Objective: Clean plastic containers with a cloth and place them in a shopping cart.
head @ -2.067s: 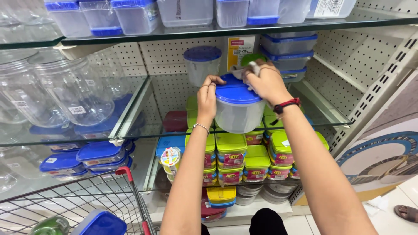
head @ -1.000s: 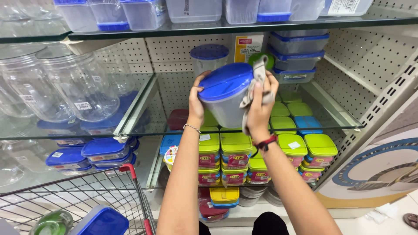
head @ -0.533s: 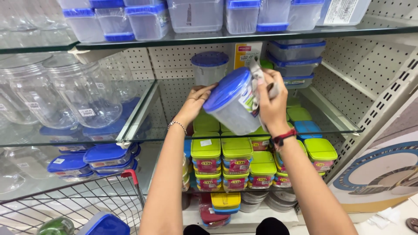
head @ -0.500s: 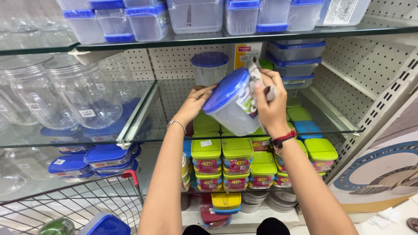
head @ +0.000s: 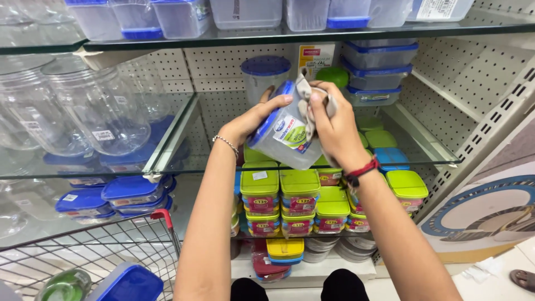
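Gripping tilted plastic container [head: 290, 139] between both hands, left [head: 253, 120], right [head: 334, 131] also clutching cloth [head: 305, 95]; blue lid [head: 272, 117] facing upper-left.

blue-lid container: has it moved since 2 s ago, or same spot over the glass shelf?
Yes. The blue-lid container has been tipped onto its side, lid facing left, held between left hand and right hand. It sat upright before, in front of the round tub behind.
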